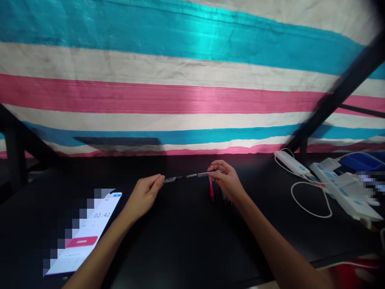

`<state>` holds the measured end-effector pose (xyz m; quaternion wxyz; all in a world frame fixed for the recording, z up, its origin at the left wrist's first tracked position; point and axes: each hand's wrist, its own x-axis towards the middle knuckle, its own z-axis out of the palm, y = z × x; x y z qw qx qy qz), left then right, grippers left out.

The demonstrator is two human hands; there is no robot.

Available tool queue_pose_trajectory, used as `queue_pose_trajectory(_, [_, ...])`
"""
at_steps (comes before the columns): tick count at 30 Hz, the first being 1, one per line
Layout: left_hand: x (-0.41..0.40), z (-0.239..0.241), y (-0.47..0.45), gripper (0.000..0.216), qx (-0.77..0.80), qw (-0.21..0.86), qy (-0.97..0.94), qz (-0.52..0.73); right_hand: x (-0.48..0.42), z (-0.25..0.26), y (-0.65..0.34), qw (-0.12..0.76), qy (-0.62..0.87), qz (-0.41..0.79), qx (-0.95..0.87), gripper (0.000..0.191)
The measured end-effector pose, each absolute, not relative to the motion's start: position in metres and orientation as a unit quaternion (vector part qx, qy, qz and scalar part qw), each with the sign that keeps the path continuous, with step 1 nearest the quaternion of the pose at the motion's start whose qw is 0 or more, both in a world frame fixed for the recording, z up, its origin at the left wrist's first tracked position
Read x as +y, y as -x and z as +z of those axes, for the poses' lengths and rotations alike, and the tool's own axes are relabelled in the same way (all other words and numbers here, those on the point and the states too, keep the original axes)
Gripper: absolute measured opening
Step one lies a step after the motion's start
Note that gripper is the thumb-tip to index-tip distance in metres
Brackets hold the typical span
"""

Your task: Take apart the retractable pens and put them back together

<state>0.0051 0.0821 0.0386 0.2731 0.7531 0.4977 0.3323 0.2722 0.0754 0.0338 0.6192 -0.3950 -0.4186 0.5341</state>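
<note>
My left hand (147, 192) is closed, thumb against fingers, on the clip end of a slim pen (183, 176) with grey, dark and pale sections. From the other side my right hand (227, 178) pinches a thin, pale pen piece (203, 174) in line with it. The two meet end to end over the black tabletop; I cannot tell whether they are joined. Just below my right hand a pink pen (211, 191) lies on the table. Several darker pens (226, 198) beside it are partly hidden by my right hand and wrist.
A lit phone (90, 237) showing a timer lies at the left, by my left forearm. To the right are a white power strip (343, 192), a white charger-like block (291, 162), looping cables and a blue item (362, 161). A striped sheet (192, 100) hangs behind the table.
</note>
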Motion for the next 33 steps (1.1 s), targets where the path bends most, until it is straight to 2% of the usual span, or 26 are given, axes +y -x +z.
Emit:
queue_pose_trajectory(26, [0.082, 0.037, -0.004, 0.042, 0.493, 0.295, -0.751, 0.325, 0.076, 0.032, -0.272, 0.622, 0.379, 0.550, -0.409, 0.031])
queue_pose_trajectory(33, [0.077, 0.038, -0.015, 0.041, 0.467, 0.297, -0.774, 0.308, 0.070, 0.028, -0.263, 0.576, 0.377, 0.530, -0.496, 0.029])
